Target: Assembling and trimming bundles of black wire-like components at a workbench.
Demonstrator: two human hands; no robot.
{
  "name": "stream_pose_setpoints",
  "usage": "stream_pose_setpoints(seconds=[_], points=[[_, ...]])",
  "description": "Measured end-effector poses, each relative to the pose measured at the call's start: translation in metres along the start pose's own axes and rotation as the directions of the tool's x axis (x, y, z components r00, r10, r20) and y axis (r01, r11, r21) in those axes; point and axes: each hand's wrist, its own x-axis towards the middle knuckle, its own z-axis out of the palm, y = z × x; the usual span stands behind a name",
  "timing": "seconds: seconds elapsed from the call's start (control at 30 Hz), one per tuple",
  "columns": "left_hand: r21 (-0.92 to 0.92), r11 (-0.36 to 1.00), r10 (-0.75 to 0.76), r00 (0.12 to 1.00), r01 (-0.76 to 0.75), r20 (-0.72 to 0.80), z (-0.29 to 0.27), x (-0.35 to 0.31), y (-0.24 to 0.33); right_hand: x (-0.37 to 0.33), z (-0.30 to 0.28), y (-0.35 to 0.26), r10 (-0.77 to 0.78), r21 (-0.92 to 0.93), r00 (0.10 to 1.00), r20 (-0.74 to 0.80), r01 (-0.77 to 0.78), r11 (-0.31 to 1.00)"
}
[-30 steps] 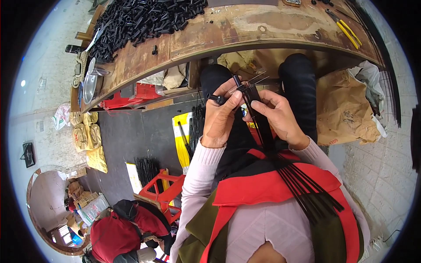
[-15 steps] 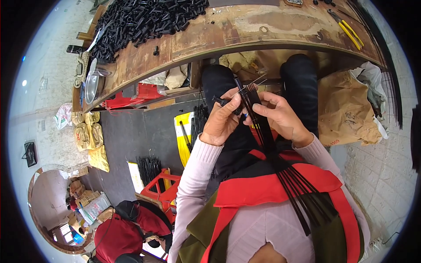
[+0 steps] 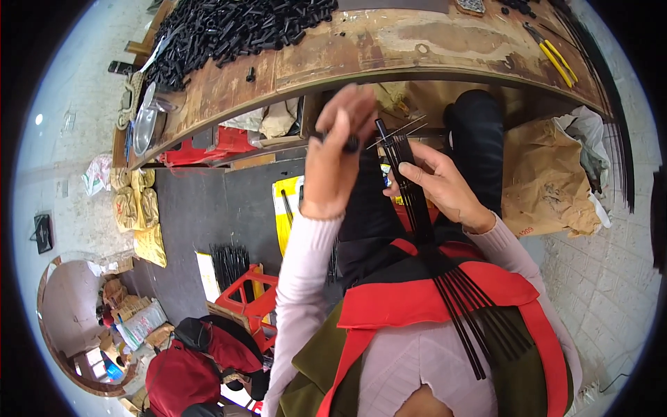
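My right hand (image 3: 445, 182) grips a bundle of thin black rods (image 3: 415, 201), with the thumb lying across them. The rods hang down over my lap and fan out across the red-trimmed apron (image 3: 403, 306). On the top end of one rod is a short black tube (image 3: 380, 128). Two thin pale sticks (image 3: 408, 129) cross behind the bundle's upper end. My left hand (image 3: 335, 156), partly blurred, is raised to the left of the rods and apart from them. Small black plastic pieces (image 3: 350, 144) are held in its palm; how many is unclear.
A wooden bench (image 3: 306, 66) curves across the front, carrying a heap of black plastic pieces (image 3: 229, 35) and yellow-handled pliers (image 3: 556, 61). Metal bowls (image 3: 144, 128) stand at its left end. To the right is a brown paper sack (image 3: 542, 177); a red stool (image 3: 253, 295) stands at lower left.
My left hand has left the rod tops and moved up and to the left, carrying black pieces. The right hand keeps its grip on the rods; a tube now shows on one rod's end.
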Motion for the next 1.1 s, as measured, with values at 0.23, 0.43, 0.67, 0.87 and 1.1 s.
stream_pose_setpoints(seconds=[0.23, 0.43, 0.67, 0.87, 1.1], points=[[0.474, 0.816, -0.53, 0.754, 0.329, 0.388, 0.0, 0.038, 0.022, -0.003, 0.006, 0.003, -0.028, 0.011, 1.0, 0.003, 0.028, 1.0], [0.262, 0.937, -0.28, 0.946, 0.232, 0.163, -0.022, 0.011, 0.007, -0.003, 0.008, -0.003, -0.041, -0.039, 0.999, 0.007, 0.041, 0.998], [0.191, 0.954, -0.25, 0.966, 0.233, 0.07, -0.01, 0.013, 0.01, -0.005, 0.014, -0.006, -0.028, -0.038, 0.996, -0.08, 0.025, 0.999], [0.184, 0.962, -0.204, 0.979, 0.204, -0.02, -0.016, 0.009, -0.001, -0.005, 0.018, -0.004, -0.037, -0.064, 0.998, -0.049, 0.034, 0.997], [0.371, 0.928, -0.018, 0.997, 0.044, -0.073, -0.006, 0.011, 0.003, -0.004, 0.014, -0.003, -0.034, -0.05, 0.998, -0.059, 0.031, 0.998]])
